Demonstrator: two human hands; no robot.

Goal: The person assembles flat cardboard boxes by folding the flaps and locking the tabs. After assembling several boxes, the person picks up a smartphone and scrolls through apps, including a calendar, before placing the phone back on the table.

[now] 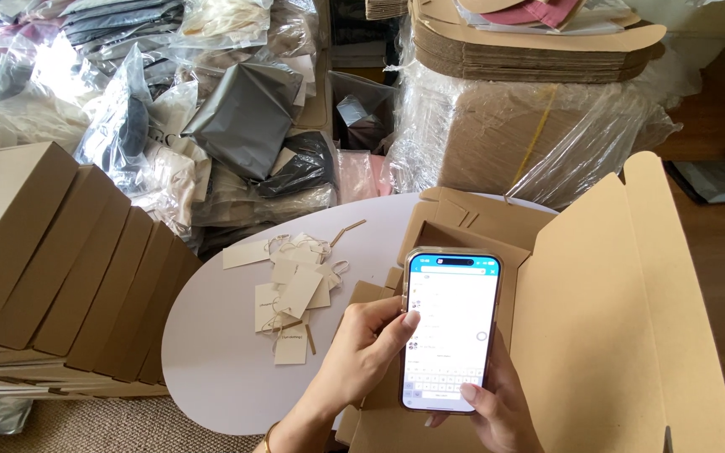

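Note:
A smartphone [451, 329] with a lit white screen and an on-screen keyboard is held upright over an open cardboard mailer box [606, 319]. My left hand [362, 348] grips its left edge, thumb resting on the screen's side. My right hand [497, 411] supports the phone from below, thumb on the lower right of the screen near the keyboard. The box lid stands open to the right.
A white oval table [228, 352] carries a loose pile of cream paper tags with strings [291, 294]. Closed cardboard boxes [52, 252] lean in a row at left. Plastic-bagged garments [211, 109] heap behind. Flat box blanks [539, 42] top a wrapped carton at the back right.

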